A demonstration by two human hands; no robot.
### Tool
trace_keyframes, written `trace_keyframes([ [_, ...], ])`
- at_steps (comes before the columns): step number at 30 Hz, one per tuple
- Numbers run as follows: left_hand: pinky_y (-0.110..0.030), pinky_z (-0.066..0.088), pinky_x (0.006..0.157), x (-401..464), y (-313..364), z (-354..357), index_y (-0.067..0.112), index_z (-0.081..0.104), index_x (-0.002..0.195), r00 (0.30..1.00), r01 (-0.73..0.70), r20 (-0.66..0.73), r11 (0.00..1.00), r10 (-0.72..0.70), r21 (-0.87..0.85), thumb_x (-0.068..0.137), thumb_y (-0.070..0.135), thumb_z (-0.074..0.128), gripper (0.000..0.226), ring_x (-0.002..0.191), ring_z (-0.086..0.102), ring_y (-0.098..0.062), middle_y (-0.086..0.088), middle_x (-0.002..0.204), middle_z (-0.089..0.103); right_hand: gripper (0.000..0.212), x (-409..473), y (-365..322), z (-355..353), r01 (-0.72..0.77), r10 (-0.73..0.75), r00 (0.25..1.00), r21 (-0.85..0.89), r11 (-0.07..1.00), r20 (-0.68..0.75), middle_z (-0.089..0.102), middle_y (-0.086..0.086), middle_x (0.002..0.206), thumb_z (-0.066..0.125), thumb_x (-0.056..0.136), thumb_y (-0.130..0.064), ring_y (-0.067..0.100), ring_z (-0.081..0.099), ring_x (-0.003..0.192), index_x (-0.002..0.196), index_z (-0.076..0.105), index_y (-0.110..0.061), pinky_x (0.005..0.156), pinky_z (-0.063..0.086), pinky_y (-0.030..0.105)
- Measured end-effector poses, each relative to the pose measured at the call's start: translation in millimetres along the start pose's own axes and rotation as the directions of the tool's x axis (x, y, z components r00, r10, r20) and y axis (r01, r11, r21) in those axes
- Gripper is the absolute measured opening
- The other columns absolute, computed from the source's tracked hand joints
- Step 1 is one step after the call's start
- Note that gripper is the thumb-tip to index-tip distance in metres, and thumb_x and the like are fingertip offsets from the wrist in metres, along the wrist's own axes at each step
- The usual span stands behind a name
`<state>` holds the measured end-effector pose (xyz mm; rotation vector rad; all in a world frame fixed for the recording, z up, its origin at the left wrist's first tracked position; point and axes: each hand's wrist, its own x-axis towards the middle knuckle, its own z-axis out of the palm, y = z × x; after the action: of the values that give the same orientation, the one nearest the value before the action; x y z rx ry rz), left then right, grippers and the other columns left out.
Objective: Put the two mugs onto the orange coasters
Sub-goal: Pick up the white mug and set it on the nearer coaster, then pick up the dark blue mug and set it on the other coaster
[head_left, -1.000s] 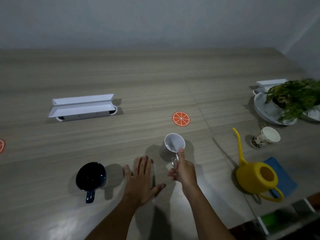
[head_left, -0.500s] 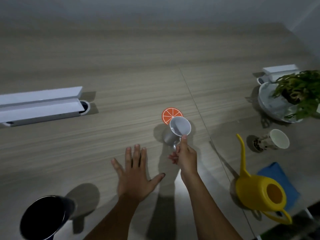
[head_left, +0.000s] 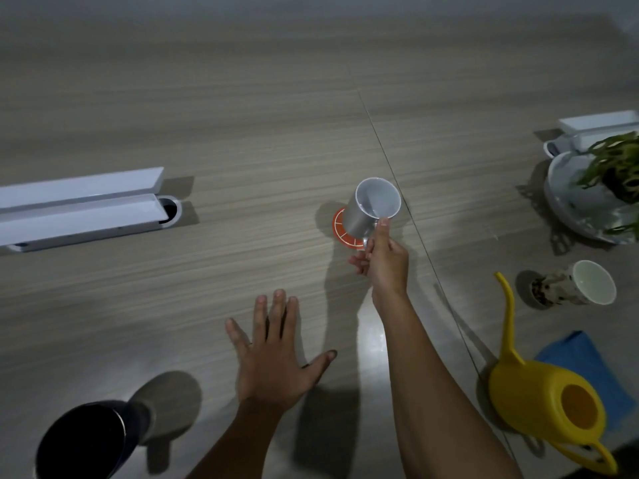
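Right now the right hand (head_left: 383, 261) pinches the handle of the small white ceramic mug (head_left: 371, 212), which hangs tilted over the round orange-slice coaster (head_left: 342, 233) on the pale wood-grain table (head_left: 242, 133); whether its base touches is unclear. To finish well, level the mug, centre its base on the disc, then lower it straight and let go. The left hand (head_left: 276, 357) is spread flat and empty. The dark glossy mug (head_left: 86, 440) waits near the front left edge; no second coaster is in view.

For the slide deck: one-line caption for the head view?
Right hand holds white mug over orange coaster; left hand open.
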<state>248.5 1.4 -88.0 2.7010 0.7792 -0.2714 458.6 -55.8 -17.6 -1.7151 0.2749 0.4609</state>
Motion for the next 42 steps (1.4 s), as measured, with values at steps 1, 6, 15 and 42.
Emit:
trace_keyframes([
  [1, -0.082, 0.004, 0.111, 0, 0, 0, 0.017, 0.015, 0.160, 1.000, 0.000, -0.002, 1.000, 0.000, -0.004, 0.081, 0.092, 0.029, 0.110, 0.156, 0.000, -0.036, -0.009, 0.171, 0.006, 0.056, 4, -1, 0, 0.000, 0.000, 1.000, -0.006, 1.000, 0.000, 0.065, 0.006, 0.059, 0.050, 0.097, -0.063, 0.025, 0.071, 0.058, 0.066, 0.057, -0.018, 0.049, 0.047, 0.028],
  [6, -0.081, 0.003, 0.112, 2, 0, 1, 0.019, 0.014, 0.160, 1.000, 0.008, 0.004, 1.000, -0.008, -0.005, 0.080, 0.092, 0.030, 0.110, 0.156, -0.001, -0.035, -0.007, 0.171, 0.005, 0.055, 14, 0, 4, -0.003, 0.003, 1.000, -0.028, 1.000, -0.007, 0.065, -0.002, 0.048, 0.049, 0.096, -0.065, 0.027, 0.071, 0.060, 0.064, 0.057, -0.020, 0.050, 0.047, 0.029],
  [15, -0.081, 0.004, 0.112, 3, 0, 1, 0.019, 0.014, 0.160, 1.000, 0.009, 0.006, 1.000, -0.009, -0.004, 0.081, 0.092, 0.029, 0.109, 0.156, -0.001, -0.035, -0.007, 0.171, 0.005, 0.053, 16, 12, 7, 0.000, -0.001, 1.000, -0.030, 1.000, -0.020, 0.062, -0.001, 0.050, 0.050, 0.098, -0.061, 0.026, 0.072, 0.059, 0.069, 0.061, -0.017, 0.046, 0.045, 0.028],
  [42, -0.051, 0.009, 0.125, -140, -69, 25, 0.019, 0.019, 0.160, 0.979, -0.187, -0.093, 0.979, 0.179, -0.080, 0.094, 0.075, 0.034, 0.088, 0.156, 0.008, -0.023, -0.003, 0.169, 0.016, 0.025, -170, 127, -49, 0.392, -0.228, 0.911, -0.558, 0.731, 0.343, 0.068, 0.011, 0.128, 0.057, 0.101, -0.015, 0.025, 0.060, 0.123, 0.121, 0.069, -0.009, 0.104, 0.045, 0.027],
])
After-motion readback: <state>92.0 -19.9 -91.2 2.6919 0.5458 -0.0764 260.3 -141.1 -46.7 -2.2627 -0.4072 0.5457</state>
